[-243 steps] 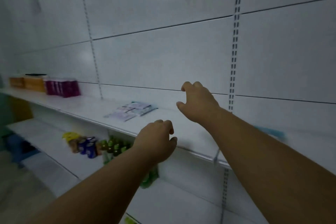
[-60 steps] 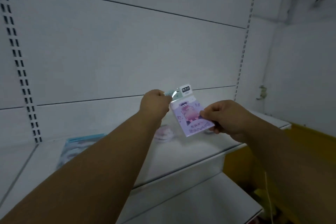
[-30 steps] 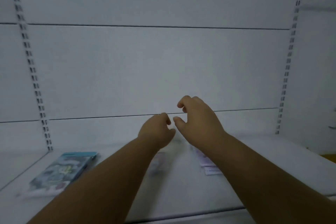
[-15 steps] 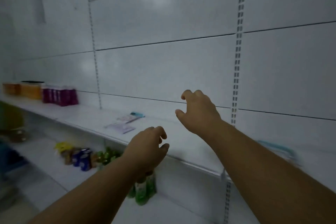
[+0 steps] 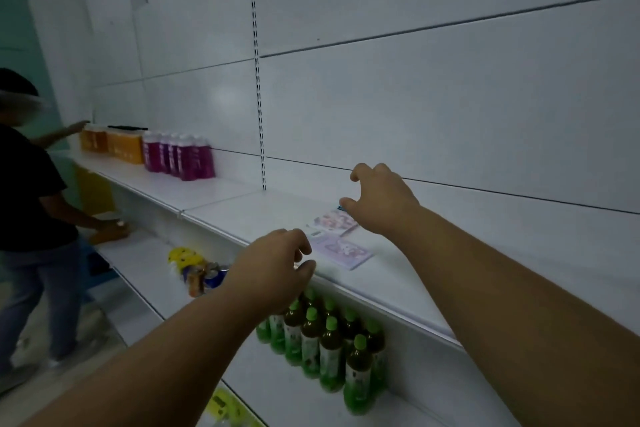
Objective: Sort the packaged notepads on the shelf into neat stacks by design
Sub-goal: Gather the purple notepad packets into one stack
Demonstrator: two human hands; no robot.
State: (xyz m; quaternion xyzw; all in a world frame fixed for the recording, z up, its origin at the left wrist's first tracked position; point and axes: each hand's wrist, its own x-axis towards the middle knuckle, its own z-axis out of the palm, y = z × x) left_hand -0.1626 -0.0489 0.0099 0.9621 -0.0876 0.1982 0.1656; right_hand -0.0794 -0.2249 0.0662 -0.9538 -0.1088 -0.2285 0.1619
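A few packaged notepads lie flat on the white shelf [image 5: 388, 284]. A lilac notepad [image 5: 341, 252] with a cartoon print is nearest; a pinkish notepad [image 5: 331, 219] lies just behind it, partly under my right hand. My right hand [image 5: 382, 198] hovers over the far notepad with fingers curled and apart, holding nothing. My left hand [image 5: 273, 265] hangs at the shelf's front edge, left of the lilac notepad, fingers loosely bent and empty.
Purple bottles [image 5: 178, 156] and orange boxes [image 5: 112, 142] stand at the shelf's far left. Green-capped bottles [image 5: 327, 343] and some cans [image 5: 201, 276] sit on the lower shelf. Another person [image 5: 31, 218] in a black shirt stands at the left, reaching to the shelves.
The view has swung left and closer to the notepads; they now lie right by my hands. Both hands stay empty, and a person has come into view at the left.
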